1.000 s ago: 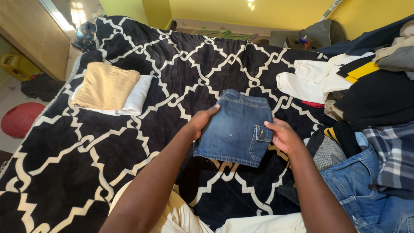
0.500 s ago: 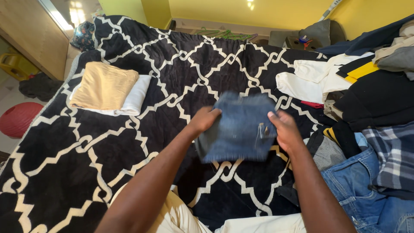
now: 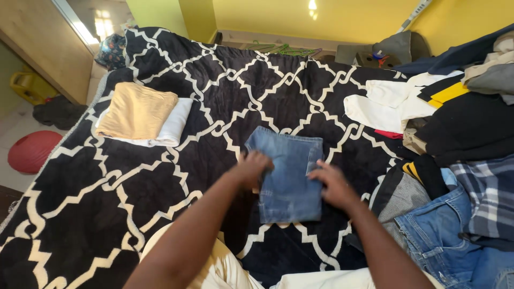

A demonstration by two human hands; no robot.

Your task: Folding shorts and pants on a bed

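Since half a second ago, the folded denim garment (image 3: 289, 176) is no longer blurring between the hands; it is now lying flat on the black-and-white patterned blanket (image 3: 134, 198), narrower and longer than before, its long side running from twelve to six o'clock. Both forearms are reaching in from the six o'clock edge and converging on it.

The person's left hand (image 3: 252, 168) is resting at the garment's nine o'clock edge, knuckles up, fingers curled down onto the denim border; whether it is pinching cloth or only pressing cannot be told. The right hand (image 3: 331, 184) is lying at the three o'clock edge, palm down, fingers stretched loosely and pointing toward ten o'clock, pressing on the fabric rather than gripping it.

From the garment, a tan folded cloth (image 3: 136, 111) is sitting on a white folded cloth (image 3: 174, 126) toward ten o'clock, well apart. Toward two o'clock a white garment (image 3: 383, 104) is lying beside a heap of dark clothes (image 3: 471, 128). At four o'clock, near the right forearm, blue jeans (image 3: 444, 235) and a plaid shirt (image 3: 490, 198) are lying crumpled. A red round object (image 3: 32, 151) is sitting on the floor toward nine o'clock.
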